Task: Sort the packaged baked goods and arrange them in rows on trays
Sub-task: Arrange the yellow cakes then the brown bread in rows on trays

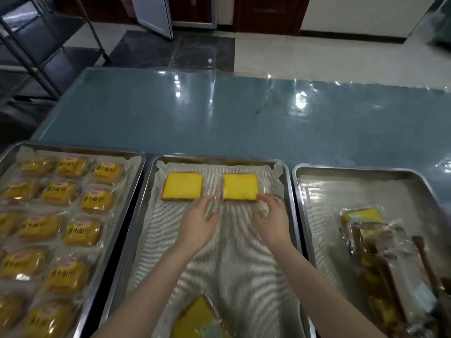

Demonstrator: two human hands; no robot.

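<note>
While the left hand [197,223] and right hand [271,218] reach over the middle tray [219,158], relaxed, spread fingers [207,202] touch the wrapped cake slice [240,187].

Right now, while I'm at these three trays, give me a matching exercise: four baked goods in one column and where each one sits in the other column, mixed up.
Column one
1. bread packs
2. far right cake slice
3. heap of packs
4. lone cake slice

Column two
A. near end of the middle tray
B. in rows on the left tray
C. far end of the middle tray, with the left hand and right hand at its near corners
D. piled on the right tray

Pairs: 1-B, 2-C, 3-D, 4-A
</note>
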